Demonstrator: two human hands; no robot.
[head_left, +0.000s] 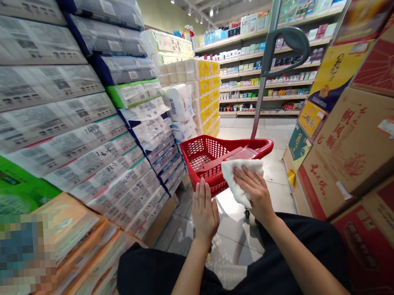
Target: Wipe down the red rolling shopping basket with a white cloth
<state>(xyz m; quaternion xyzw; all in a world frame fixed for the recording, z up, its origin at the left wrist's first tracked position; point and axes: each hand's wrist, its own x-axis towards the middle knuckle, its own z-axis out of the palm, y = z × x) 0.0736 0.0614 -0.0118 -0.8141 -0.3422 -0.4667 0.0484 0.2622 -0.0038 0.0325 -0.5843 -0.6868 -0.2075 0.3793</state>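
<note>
In front of my knees stands a red plastic shopping basket with pierced walls, part of a wheeled cart. A tall pole with a grey loop handle rises from its far right side. My left hand has its fingers stretched out together, the tips against the basket's near left corner. Under my right hand is a folded white cloth, pressed onto the basket's near right rim. The fingers lie over the cloth; how far they curl around its underside is hidden.
Stacked tissue packs wall the left side, with toilet paper packs beyond. Cardboard cartons are piled close on the right. Shelves of small goods line the back. Light floor tiles run between.
</note>
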